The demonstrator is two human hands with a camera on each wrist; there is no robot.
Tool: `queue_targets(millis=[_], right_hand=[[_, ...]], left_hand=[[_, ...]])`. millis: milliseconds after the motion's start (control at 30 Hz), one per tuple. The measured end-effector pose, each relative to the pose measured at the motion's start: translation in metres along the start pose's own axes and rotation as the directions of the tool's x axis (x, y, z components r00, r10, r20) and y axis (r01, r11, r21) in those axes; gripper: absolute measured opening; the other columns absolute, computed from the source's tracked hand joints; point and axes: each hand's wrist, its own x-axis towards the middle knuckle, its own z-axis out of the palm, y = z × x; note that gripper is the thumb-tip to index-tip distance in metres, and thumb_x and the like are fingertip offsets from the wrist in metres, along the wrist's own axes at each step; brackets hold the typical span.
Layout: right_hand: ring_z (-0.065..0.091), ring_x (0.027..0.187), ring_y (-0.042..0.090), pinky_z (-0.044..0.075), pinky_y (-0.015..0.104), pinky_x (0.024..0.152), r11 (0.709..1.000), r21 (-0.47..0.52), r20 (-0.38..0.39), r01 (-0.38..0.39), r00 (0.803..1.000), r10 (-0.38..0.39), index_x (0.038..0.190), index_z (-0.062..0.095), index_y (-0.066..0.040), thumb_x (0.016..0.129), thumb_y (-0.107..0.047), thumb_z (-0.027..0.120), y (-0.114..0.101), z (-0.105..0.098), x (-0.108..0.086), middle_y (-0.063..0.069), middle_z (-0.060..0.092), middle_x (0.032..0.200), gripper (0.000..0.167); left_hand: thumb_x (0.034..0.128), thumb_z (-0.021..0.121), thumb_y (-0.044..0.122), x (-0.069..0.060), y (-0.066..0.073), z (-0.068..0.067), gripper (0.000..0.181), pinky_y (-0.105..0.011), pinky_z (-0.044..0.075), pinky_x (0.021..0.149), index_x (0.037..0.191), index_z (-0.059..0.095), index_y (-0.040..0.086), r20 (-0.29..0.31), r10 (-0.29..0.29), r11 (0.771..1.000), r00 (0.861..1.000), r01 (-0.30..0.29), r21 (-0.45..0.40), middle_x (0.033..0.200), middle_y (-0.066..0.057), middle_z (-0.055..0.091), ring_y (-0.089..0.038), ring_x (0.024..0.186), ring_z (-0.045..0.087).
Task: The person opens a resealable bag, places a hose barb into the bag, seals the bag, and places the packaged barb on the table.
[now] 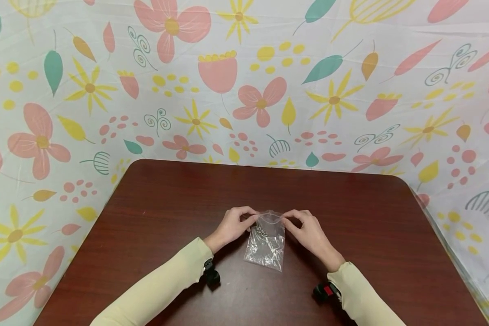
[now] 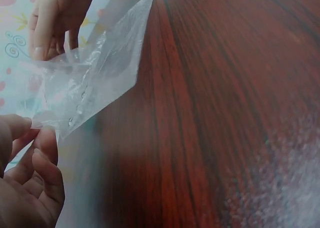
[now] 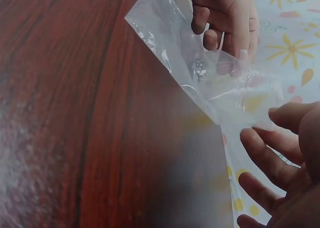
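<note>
A clear plastic zip bag (image 1: 266, 253) hangs between both hands above the table, its mouth toward the far side. My left hand (image 1: 232, 227) pinches the left corner of the mouth between thumb and fingers. At the opposite corner, my right hand (image 1: 311, 233) pinches the rim the same way. The mouth looks slightly parted in the head view. Small metallic pieces (image 1: 261, 231) show through the upper left part of the bag; their kind is too small to tell. In both wrist views the bag (image 2: 107, 70) stretches from hand to hand.
The dark red-brown wooden table (image 1: 179, 190) has rounded far corners. Behind it hangs a white cloth (image 1: 277, 59) printed with flowers and leaves. A black wrist camera (image 1: 212, 276) sits at the left cuff, another camera (image 1: 322, 292) at the right cuff.
</note>
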Motion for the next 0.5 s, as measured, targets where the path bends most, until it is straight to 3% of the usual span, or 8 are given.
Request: queue_targets(millis=[200,500], right_hand=[[0.063,0.104,0.03,0.051,0.051,0.088,1.0,0.012,-0.006,0.017,1.0,-0.017,0.109,0.079,-0.013,0.097,-0.015,0.075,0.0,0.0054,0.0012,0.001,0.078,0.105,0.013],[0.066,0.103,0.024,0.054,0.048,0.087,0.999,0.039,-0.06,0.021,0.998,-0.019,0.103,0.081,-0.02,0.095,-0.015,0.078,-0.0031,0.0007,0.0037,-0.004,0.077,0.101,0.01]], left_hand=[[0.1016,0.069,0.015,0.0002,0.0006,0.0007,0.014,-0.022,0.051,0.061,0.107,0.08,0.008,-0.009,-0.016,1.0,1.0,0.016,-0.016,0.091,-0.011,0.077,-0.009,0.061,0.066],[0.1009,0.069,0.011,0.0,-0.003,-0.0032,0.011,-0.023,0.049,0.054,0.108,0.078,0.008,-0.002,-0.004,0.997,1.0,0.004,-0.079,0.09,-0.009,0.076,-0.015,0.059,0.065]])
